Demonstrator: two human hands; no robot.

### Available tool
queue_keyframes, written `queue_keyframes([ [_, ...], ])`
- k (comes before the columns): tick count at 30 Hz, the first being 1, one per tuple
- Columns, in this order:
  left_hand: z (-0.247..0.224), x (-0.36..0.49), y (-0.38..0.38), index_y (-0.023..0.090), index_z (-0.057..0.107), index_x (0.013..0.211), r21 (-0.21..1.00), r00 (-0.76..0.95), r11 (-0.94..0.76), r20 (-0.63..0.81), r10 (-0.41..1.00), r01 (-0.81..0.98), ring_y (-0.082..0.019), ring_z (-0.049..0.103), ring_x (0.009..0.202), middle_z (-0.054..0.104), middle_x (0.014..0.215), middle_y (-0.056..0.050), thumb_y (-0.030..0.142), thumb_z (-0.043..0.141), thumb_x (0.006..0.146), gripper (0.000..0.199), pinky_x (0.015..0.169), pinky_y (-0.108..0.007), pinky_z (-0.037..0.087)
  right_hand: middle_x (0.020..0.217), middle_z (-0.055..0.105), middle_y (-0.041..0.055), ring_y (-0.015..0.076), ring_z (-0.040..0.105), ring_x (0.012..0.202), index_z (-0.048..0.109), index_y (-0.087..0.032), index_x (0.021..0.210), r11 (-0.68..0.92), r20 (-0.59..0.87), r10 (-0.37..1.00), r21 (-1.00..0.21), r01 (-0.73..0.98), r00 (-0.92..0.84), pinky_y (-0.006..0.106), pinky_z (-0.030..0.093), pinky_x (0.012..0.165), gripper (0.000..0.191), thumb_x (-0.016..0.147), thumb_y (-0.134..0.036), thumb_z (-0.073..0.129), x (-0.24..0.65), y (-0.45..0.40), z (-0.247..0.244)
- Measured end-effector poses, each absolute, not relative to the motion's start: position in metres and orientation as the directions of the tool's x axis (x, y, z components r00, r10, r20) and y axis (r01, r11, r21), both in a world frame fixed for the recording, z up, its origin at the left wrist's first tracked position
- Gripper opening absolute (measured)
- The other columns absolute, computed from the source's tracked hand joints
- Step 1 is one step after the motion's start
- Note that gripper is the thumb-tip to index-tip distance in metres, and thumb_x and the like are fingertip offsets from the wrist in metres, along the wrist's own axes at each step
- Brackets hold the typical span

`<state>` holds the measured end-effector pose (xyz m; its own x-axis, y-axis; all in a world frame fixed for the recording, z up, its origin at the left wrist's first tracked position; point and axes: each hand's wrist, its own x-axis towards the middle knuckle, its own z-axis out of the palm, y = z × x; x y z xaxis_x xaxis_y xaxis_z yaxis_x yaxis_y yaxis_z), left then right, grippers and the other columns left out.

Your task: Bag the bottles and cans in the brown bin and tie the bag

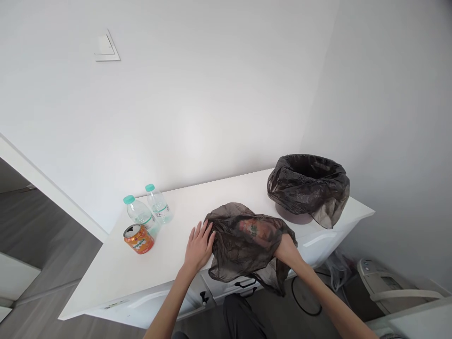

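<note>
A thin black plastic bag [235, 249] lies on the white cabinet top [176, 235] and droops over its front edge. My right hand [273, 235] reaches inside the bag, its fingers around an orange-red can [252, 228] that shows dimly through the film. At the bag's left edge my left hand [199, 245] rests with fingers spread, touching the plastic. To the left stand an open orange can [139, 239] and two clear bottles with teal caps, one nearer [139, 212] and one behind it [158, 205].
A bin lined with a black bag [307, 188] stands at the right end of the cabinet. Behind is a white wall with a switch [106, 47]. On the floor at right are a cable, a clear plastic bag [339, 268] and a pale appliance [381, 282].
</note>
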<state>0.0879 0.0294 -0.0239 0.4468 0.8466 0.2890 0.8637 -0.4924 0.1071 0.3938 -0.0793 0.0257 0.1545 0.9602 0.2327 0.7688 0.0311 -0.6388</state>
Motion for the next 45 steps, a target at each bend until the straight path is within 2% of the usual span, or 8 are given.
queue_keyframes([
  [10, -0.027, 0.088, 0.032, 0.024, 0.050, 0.155, 0.151, 0.431, -0.479, 0.265, 0.862, 0.865, -0.031, 0.028, 0.159, 0.041, 0.167, -0.007, 0.047, 0.032, 0.108, 0.056, 0.130, -0.055, 0.023, 0.131, 0.072, 0.0168, 0.0422, 0.064, 0.121, 0.078, -0.020, 0.118, -0.252, -0.249, 0.966, -0.859, 0.446, 0.067, 0.048, 0.051, 0.105, 0.070, 0.058, -0.056, 0.085, 0.426, -0.189, 0.090],
  [14, -0.003, 0.096, 0.026, 0.019, 0.052, 0.151, 0.403, 0.330, -0.429, 0.292, 0.898, 0.809, -0.034, 0.030, 0.158, 0.037, 0.168, -0.015, 0.051, 0.037, 0.106, 0.058, 0.126, -0.057, 0.031, 0.151, 0.058, 0.0149, 0.0410, 0.059, 0.134, 0.076, -0.027, 0.126, -0.184, -0.227, 0.938, -0.966, 0.179, -0.261, 0.046, 0.050, 0.108, 0.076, 0.061, -0.064, 0.086, 0.436, -0.210, 0.096],
  [18, 0.065, 0.112, -0.013, 0.025, 0.059, 0.141, 0.597, 0.285, -0.543, 0.476, 0.832, 0.590, -0.028, 0.041, 0.151, 0.046, 0.160, -0.012, 0.046, 0.038, 0.108, 0.045, 0.123, -0.048, 0.039, 0.169, 0.035, 0.0122, 0.0402, 0.047, 0.146, 0.077, -0.029, 0.121, -0.151, -0.169, 0.952, -0.984, 0.090, -0.255, 0.045, 0.051, 0.106, 0.070, 0.067, -0.072, 0.081, 0.420, -0.203, 0.080],
  [24, 0.162, 0.136, -0.097, 0.029, 0.049, 0.150, 0.417, 0.832, -0.848, 0.297, 0.468, 0.328, -0.031, 0.056, 0.136, 0.061, 0.145, -0.011, 0.058, 0.064, 0.093, 0.065, 0.117, -0.048, 0.045, 0.173, 0.025, 0.0104, 0.0355, 0.033, 0.155, 0.077, -0.025, 0.120, -0.045, -0.073, 0.970, -0.991, 0.124, -0.233, 0.044, 0.039, 0.120, 0.056, 0.081, -0.066, 0.075, 0.381, -0.179, 0.057],
  [28, 0.147, 0.140, -0.122, 0.027, 0.041, 0.155, 0.182, 0.888, -0.897, 0.161, 0.431, 0.403, -0.037, 0.062, 0.125, 0.068, 0.132, -0.014, 0.049, 0.079, 0.084, 0.084, 0.117, -0.058, 0.040, 0.175, 0.019, 0.0090, 0.0353, 0.024, 0.159, 0.076, -0.024, 0.115, -0.024, -0.082, 0.985, -0.936, 0.352, -0.151, 0.048, 0.029, 0.126, 0.054, 0.082, -0.067, 0.074, 0.358, -0.173, 0.059],
  [31, 0.118, 0.126, -0.114, 0.031, 0.044, 0.152, 0.198, 0.853, -0.863, 0.163, 0.496, 0.464, -0.035, 0.065, 0.120, 0.068, 0.130, -0.013, 0.037, 0.078, 0.085, 0.075, 0.112, -0.057, 0.044, 0.174, 0.022, 0.0092, 0.0342, 0.026, 0.158, 0.074, -0.024, 0.118, -0.033, -0.090, 0.986, -0.928, 0.371, -0.138, 0.049, 0.028, 0.127, 0.054, 0.086, -0.067, 0.068, 0.347, -0.171, 0.060],
  [39, 0.086, 0.055, -0.018, 0.023, 0.056, 0.134, 0.777, 0.047, -0.337, 0.371, 0.928, 0.532, -0.029, 0.064, 0.123, 0.068, 0.132, -0.011, 0.055, 0.081, 0.076, 0.071, 0.107, -0.043, 0.050, 0.163, 0.045, 0.0081, 0.0290, 0.048, 0.146, 0.058, -0.030, 0.141, -0.147, -0.154, 0.987, -0.982, 0.115, -0.054, 0.043, 0.042, 0.122, 0.062, 0.093, -0.069, 0.058, 0.351, -0.171, 0.055],
  [45, 0.056, 0.024, 0.027, 0.018, 0.056, 0.118, 0.857, -0.340, -0.064, 0.270, 0.901, 0.512, -0.033, 0.068, 0.105, 0.071, 0.115, -0.012, 0.066, 0.083, 0.065, 0.076, 0.092, -0.048, 0.054, 0.157, 0.052, 0.0070, 0.0334, 0.045, 0.148, 0.060, -0.033, 0.142, -0.245, -0.250, 0.967, -0.965, 0.094, -0.041, 0.045, 0.044, 0.120, 0.068, 0.088, -0.074, 0.064, 0.361, -0.173, 0.051],
])
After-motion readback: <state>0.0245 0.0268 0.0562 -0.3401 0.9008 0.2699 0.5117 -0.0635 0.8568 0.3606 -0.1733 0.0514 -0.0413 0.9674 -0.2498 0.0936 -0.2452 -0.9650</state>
